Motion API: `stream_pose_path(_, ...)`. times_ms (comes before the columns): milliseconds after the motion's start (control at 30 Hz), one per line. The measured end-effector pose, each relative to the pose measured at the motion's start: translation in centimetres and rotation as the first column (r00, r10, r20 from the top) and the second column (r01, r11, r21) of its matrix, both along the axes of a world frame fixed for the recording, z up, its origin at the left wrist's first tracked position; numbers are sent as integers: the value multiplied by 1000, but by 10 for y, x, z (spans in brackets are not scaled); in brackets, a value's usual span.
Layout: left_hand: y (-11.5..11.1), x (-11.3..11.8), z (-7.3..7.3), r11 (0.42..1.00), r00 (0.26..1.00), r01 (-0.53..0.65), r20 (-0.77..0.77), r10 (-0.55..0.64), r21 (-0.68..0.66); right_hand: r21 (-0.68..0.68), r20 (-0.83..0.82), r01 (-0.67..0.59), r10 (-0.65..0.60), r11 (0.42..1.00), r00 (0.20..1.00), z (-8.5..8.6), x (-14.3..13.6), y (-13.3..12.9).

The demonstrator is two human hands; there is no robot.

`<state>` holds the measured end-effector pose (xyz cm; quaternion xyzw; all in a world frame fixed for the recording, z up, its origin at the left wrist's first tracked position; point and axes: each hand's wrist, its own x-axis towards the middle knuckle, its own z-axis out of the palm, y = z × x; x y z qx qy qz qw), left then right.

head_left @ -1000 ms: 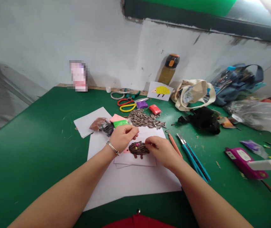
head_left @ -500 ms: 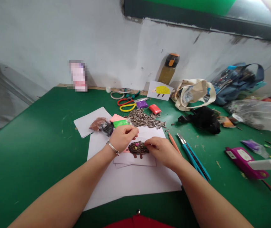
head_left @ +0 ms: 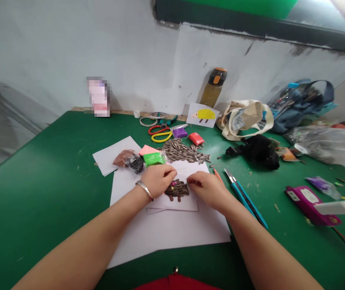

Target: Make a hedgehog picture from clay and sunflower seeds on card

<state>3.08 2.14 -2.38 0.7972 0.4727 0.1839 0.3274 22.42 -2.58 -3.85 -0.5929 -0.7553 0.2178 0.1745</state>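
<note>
Head view from where I'm standing: both hands over white paper on the green table [head_left: 54, 173]. Animal figure [head_left: 177, 190] made of dark seeds, brown feet, small pink bits on top; sits on a white card [head_left: 187, 205], between the two hands. Card lies on a bigger white sheet [head_left: 172, 233]. Left hand [head_left: 158, 179]: thumb and forefinger pinched together just above the figure, hand covering its head end. Can't tell if anything's in the pinch. Right hand [head_left: 207, 188]: fingers curled in narrow at the figure's other end; can't make out whether the tips meet or hold a seed. Loose seed pile [head_left: 181, 151] beyond the hands, green packet [head_left: 154, 159] just beside it, black packet [head_left: 135, 164] and brown packet [head_left: 123, 158] further left. Red packet [head_left: 196, 139] and purple packet [head_left: 180, 133] behind the pile. Orange pen [head_left: 217, 175] partly behind the right hand, blue cutter [head_left: 240, 193] to its right, blade pointing away from the person.
</note>
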Motion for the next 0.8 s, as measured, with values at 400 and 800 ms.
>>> stream_pose_path(400, 1, 1, 2, 999, 995, 36, -93, -34, 13, -19, -133, -63, 59, 998, 989, 2, -4, -1)
stream_pose_path(800, 1, 1, 3, 996, 989, 87, -125, -83, 24, -39, -34, -37, 36, 999, 999, 4, -14, -5)
